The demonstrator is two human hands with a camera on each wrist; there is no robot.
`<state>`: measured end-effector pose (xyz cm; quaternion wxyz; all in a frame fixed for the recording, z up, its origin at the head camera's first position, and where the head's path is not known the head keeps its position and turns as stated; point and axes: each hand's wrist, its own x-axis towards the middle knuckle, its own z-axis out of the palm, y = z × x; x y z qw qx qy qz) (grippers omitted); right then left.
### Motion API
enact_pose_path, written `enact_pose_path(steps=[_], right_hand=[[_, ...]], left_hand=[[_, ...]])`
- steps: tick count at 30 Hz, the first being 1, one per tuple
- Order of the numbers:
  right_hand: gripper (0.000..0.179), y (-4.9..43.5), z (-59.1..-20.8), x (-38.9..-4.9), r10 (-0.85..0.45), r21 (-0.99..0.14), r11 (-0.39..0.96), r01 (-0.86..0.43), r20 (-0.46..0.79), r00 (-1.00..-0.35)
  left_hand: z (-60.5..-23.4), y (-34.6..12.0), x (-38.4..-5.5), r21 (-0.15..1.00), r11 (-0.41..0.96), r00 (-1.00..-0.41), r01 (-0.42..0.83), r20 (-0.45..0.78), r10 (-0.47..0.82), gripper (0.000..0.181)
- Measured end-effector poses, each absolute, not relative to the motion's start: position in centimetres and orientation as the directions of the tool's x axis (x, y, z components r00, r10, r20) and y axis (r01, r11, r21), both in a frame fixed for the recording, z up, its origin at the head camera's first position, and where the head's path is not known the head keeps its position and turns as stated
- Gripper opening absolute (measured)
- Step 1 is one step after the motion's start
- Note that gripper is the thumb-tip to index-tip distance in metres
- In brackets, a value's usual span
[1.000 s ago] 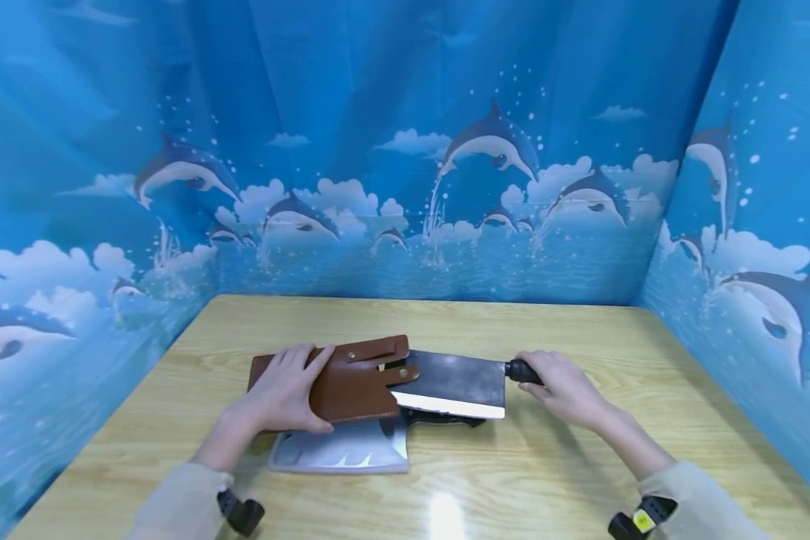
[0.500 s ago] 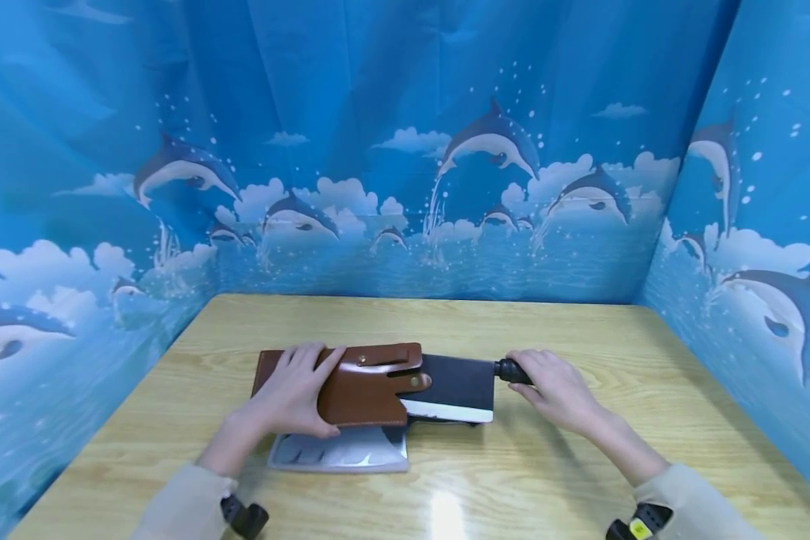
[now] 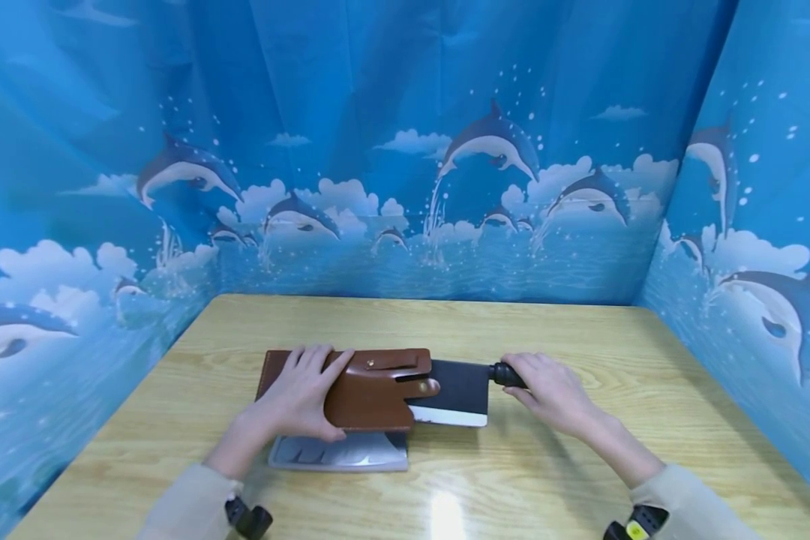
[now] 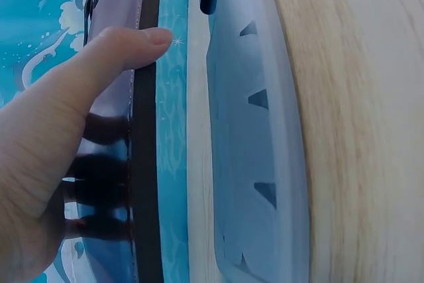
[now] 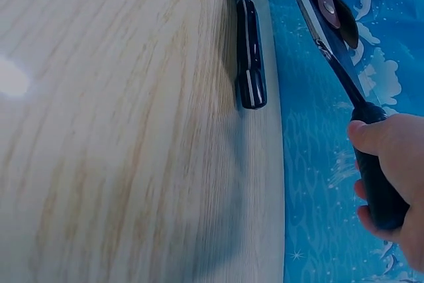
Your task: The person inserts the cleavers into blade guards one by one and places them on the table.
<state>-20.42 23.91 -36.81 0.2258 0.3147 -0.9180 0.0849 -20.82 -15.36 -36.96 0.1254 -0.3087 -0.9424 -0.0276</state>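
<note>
My left hand (image 3: 301,400) spans the brown leather sheath (image 3: 371,401), thumb at its near edge and fingers across its face. In the left wrist view, the thumb lies along the dark sheath edge (image 4: 147,164), raised off the table. A cleaver (image 3: 457,390) with a dark blade and pale cutting edge sits partly inside the sheath; the rest of its blade sticks out to the right. My right hand (image 3: 547,390) grips its black handle (image 5: 377,177). The sheath's snap straps (image 3: 418,388) hang loose at the mouth.
Below the sheath, a second broad blade in a clear plastic cover (image 3: 340,452) lies on the wooden table (image 3: 513,480). Its black handle (image 5: 252,64) shows in the right wrist view. Blue dolphin-print curtains (image 3: 405,187) enclose the table's back and sides.
The sheath has moved rightward with my left hand, while my right hand has brought the cleaver slightly left. More of the blade is now inside the sheath, and the lower knife's handle is covered in the head view.
</note>
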Motion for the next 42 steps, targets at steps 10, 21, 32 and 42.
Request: enact_pose_path(steps=[10,21,32,42], right_hand=[[0.044,22.0,-36.9,-20.9,-0.573,0.018,0.763,-0.646,0.483,-0.663],[0.044,20.6,-36.9,-21.2,-0.576,0.016,0.756,-0.654,0.49,-0.654],[0.037,20.3,-36.5,-21.3,-0.499,-0.131,0.793,-0.594,0.419,-0.759],[0.041,22.6,-35.8,-22.2,-0.541,-0.704,0.57,-0.423,0.065,-0.838]], left_hand=[[-36.6,-14.3,-20.9,-0.019,0.801,-0.776,0.599,0.235,0.586,0.116],[-36.5,-13.8,-20.9,-0.016,0.802,-0.775,0.597,0.249,0.582,0.116],[-36.7,-13.8,-21.0,-0.037,0.795,-0.765,0.605,0.249,0.594,0.118],[-37.1,-14.1,-20.9,-0.018,0.801,-0.777,0.598,0.235,0.585,0.116]])
